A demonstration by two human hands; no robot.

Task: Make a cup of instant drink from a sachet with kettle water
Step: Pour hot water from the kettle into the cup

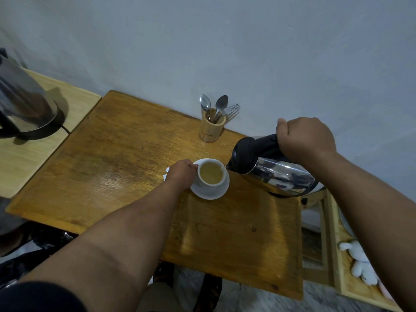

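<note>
steel kettle [279,174] tipped on its side, spout pointing left over white cup [211,174] of tan drink on saucer [210,193], right hand [304,140] clenched on handle, left hand [182,173] grasping cup, mid worktop [112,154], open room left, spoon holder [211,128] behind

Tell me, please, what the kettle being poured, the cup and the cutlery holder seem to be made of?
Kettle: polished metal body, probably stainless steel, since it mirrors the room; its lid and handle look like black plastic.
Cup: glossy white, likely glazed ceramic.
Cutlery holder: pale wood or bamboo, matte, with visible grain.
</note>
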